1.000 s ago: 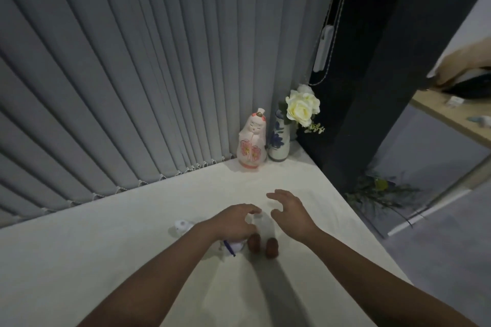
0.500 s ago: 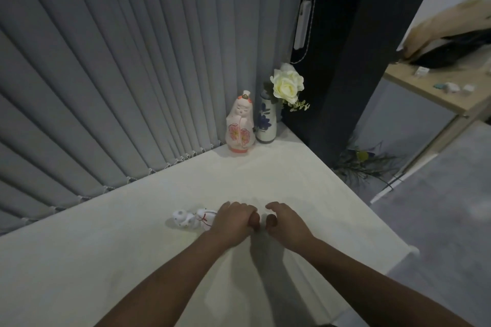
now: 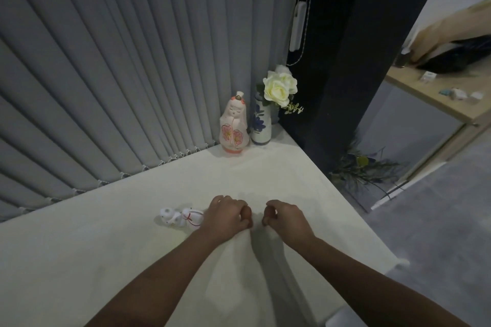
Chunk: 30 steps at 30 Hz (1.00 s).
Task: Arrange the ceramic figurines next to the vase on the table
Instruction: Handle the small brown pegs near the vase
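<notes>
Left hand (image 3: 225, 216) curled shut on a small brown figurine, right hand (image 3: 285, 218) likewise; white figurine (image 3: 180, 218) lay sideways just left, vase (image 3: 261, 125) well beyond, far corner.

The scene is dim and cool-toned, lit softly from above. The desk (image 3: 265, 172) is the brightest surface, with no glare. Soft forearm shadows stretch toward the camera. Wide-angle distortion bends the blinds (image 3: 119, 61) outward and curves lines at the edges. Fine detail looks slightly soft and noisy; the far-right background is blurred.
</notes>
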### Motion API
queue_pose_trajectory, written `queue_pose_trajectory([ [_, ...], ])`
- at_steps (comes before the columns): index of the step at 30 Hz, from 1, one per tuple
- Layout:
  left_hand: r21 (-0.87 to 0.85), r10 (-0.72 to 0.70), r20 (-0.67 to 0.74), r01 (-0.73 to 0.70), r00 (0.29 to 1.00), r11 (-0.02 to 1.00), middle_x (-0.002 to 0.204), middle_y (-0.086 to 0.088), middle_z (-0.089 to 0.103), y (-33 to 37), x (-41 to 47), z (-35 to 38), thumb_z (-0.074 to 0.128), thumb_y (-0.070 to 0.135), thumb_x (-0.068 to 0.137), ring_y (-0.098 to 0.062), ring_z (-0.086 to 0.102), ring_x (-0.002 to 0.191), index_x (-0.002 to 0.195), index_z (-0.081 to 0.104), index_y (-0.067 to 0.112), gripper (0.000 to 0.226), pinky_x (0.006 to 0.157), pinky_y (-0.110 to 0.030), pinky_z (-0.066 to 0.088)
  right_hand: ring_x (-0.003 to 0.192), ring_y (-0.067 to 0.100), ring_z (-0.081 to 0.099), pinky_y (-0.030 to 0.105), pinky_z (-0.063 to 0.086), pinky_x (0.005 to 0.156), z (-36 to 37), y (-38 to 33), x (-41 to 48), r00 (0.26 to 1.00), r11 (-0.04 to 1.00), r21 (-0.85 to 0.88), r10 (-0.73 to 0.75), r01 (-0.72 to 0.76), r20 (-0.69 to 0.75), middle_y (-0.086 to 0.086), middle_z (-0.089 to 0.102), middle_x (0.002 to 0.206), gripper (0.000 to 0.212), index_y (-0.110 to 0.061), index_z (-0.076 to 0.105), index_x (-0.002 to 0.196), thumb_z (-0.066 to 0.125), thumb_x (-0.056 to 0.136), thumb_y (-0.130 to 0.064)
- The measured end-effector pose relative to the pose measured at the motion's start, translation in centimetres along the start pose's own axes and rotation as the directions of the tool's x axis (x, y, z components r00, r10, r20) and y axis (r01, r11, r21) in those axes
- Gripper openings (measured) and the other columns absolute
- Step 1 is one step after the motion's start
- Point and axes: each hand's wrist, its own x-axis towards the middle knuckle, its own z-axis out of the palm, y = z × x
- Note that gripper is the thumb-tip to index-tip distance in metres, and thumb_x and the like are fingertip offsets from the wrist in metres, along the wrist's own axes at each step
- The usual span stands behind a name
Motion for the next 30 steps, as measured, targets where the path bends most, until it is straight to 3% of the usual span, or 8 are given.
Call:
queue_pose_trajectory([
  [8, -0.045, -0.132, -0.123, 0.127, 0.984, 0.991, 0.079, 0.001, 0.071, 4.6, 2.5, 0.0, 0.066, 0.037, 0.071, -0.021, 0.061, 0.081, 0.078, 0.065, 0.024, 0.014, 0.078, -0.034, 0.043, 0.076, 0.014, 0.063, 0.032, 0.052, 0.075, -6.3, 3.2, 2.4, 0.996, 0.996, -0.040, -0.085, 0.086, 0.029, -0.004, 0.072, 0.082, 0.016, -0.015, 0.064, 0.092, 0.063, 0.077, -0.021],
  [12, -0.097, -0.221, -0.168, 0.207, 0.961, 0.973, 0.073, 0.008, 0.071, 6.2, 4.0, 0.7, 0.064, 0.036, 0.070, -0.016, 0.062, 0.077, 0.069, 0.058, 0.028, 0.010, 0.075, -0.033, 0.048, 0.076, 0.011, 0.064, 0.031, 0.052, 0.075, -8.7, 4.9, 4.2, 0.991, 0.992, -0.038, -0.122, 0.124, 0.048, -0.008, 0.072, 0.080, 0.018, -0.015, 0.063, 0.093, 0.061, 0.076, -0.019],
  [15, -0.119, -0.255, -0.193, 0.236, 0.947, 0.964, 0.074, 0.010, 0.071, 7.5, 5.3, 1.0, 0.062, 0.035, 0.073, -0.015, 0.061, 0.078, 0.073, 0.059, 0.026, 0.009, 0.076, -0.034, 0.048, 0.075, 0.010, 0.064, 0.028, 0.051, 0.074, -9.8, 5.6, 5.4, 0.987, 0.988, -0.036, -0.146, 0.148, 0.061, -0.010, 0.072, 0.080, 0.017, -0.015, 0.063, 0.094, 0.060, 0.077, -0.016],
  [22, -0.119, -0.308, -0.238, 0.287, 0.921, 0.951, 0.079, 0.006, 0.070, 9.2, 8.4, 1.0, 0.062, 0.030, 0.075, -0.019, 0.060, 0.081, 0.077, 0.059, 0.023, 0.007, 0.078, -0.037, 0.047, 0.086, 0.019, 0.064, 0.037, 0.053, 0.082, -11.3, 6.6, 8.2, 0.973, 0.972, -0.056, -0.224, 0.227, 0.054, -0.002, 0.070, 0.091, 0.020, -0.014, 0.061, 0.103, 0.059, 0.083, -0.014],
  [30, -0.080, -0.337, -0.231, 0.327, 0.913, 0.942, 0.085, 0.000, 0.071, 9.6, 11.4, 1.3, 0.064, 0.033, 0.075, -0.024, 0.060, 0.086, 0.086, 0.063, 0.022, 0.016, 0.079, -0.037, 0.048, 0.088, 0.018, 0.063, 0.033, 0.054, 0.081, -12.1, 7.4, 11.1, 0.985, 0.988, 0.023, -0.157, 0.156, 0.072, -0.002, 0.070, 0.091, 0.028, -0.020, 0.054, 0.111, 0.059, 0.085, -0.011],
])
